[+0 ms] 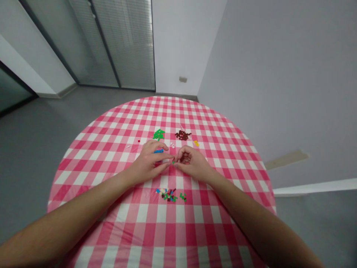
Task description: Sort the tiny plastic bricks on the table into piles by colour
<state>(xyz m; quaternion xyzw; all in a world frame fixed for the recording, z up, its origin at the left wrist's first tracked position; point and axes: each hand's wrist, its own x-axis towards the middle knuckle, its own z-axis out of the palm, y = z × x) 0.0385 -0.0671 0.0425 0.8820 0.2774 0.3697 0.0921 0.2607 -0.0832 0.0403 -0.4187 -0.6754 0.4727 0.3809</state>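
Note:
My right hand (pixel 192 162) is closed in a pinch around a small green building brick (pixel 173 162), held just above the tablecloth. My left hand (pixel 153 158) is spread, palm down, its thumb and index fingertips close to the same brick; whether they touch it is too small to tell. Beneath the left fingers lie blue pieces (pixel 158 151), partly covered. A pile of green pieces (pixel 158 134) lies beyond the left hand, and a pile of dark brown pieces (pixel 183 135) beyond the right.
A mixed pile of coloured pieces (pixel 168 195) and a small group of green ones (pixel 183 197) lie nearer me. Yellow pieces (pixel 196 143), clear or white bits (pixel 172 145) and a red piece (pixel 138 141) lie farther off. The round table wears a checked cloth (pixel 111 230).

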